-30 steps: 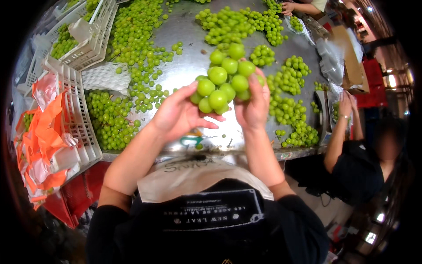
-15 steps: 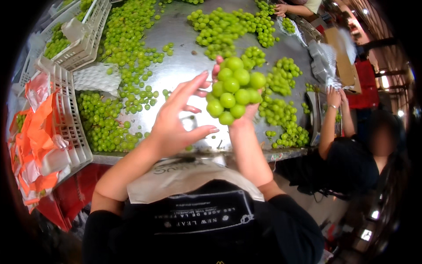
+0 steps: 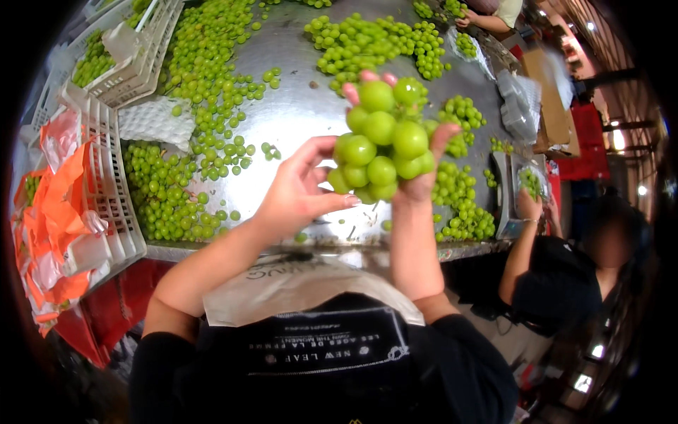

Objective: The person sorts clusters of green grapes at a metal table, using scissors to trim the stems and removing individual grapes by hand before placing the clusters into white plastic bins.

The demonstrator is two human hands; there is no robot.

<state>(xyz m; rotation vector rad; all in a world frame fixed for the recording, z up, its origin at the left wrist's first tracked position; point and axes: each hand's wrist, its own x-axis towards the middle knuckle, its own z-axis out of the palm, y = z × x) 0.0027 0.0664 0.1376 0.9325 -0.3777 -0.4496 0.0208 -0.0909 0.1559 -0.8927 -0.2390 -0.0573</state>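
A bunch of large green grapes (image 3: 381, 145) is held up above the metal table. My right hand (image 3: 418, 186) cups it from behind and below, with fingertips showing past its top and the thumb along its right side. At its lower left, my left hand (image 3: 293, 191) curls in against the grapes. The left thumb lies by the bottom grapes, while the other fingertips are partly hidden at the bunch's edge. More green bunches (image 3: 459, 187) lie on the table to the right of my hands.
Loose grapes (image 3: 205, 63) cover the left of the metal table (image 3: 272, 56), beside a white foam sheet (image 3: 155, 126). White crates (image 3: 116, 184) stand at the left, one with orange wrapping (image 3: 56, 191). A co-worker (image 3: 558, 272) at the right holds grapes over a scale (image 3: 510, 205); another co-worker's hand (image 3: 470, 20) is far right.
The bunch has been turned and shifted slightly right in my right hand, whose thumb now shows. My left hand has closed in on it. The co-worker at right has lifted grapes into view.
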